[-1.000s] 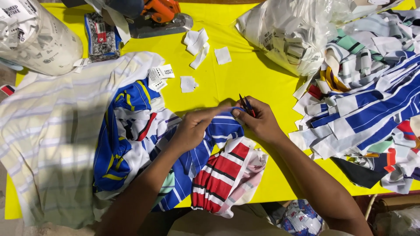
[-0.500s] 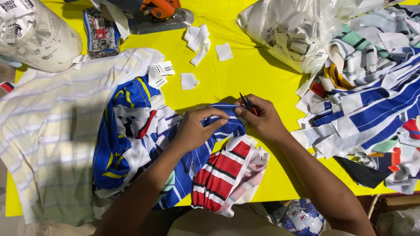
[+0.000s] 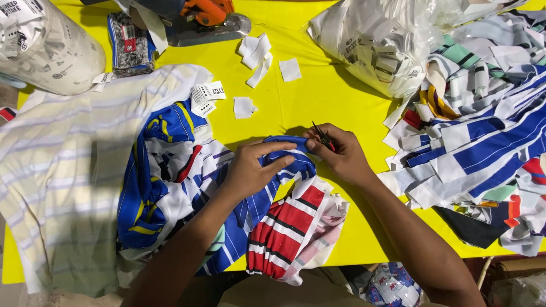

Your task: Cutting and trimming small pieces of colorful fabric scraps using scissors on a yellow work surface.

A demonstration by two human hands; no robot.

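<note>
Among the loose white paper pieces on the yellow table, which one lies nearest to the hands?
The small white paper piece lying alone just above the blue-and-white striped garment, left of the others; the rest lie farther up the yellow table.

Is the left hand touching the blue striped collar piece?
Touching. The head view shows the left hand resting on the blue striped collar piece, fingers pressing it flat.
</note>
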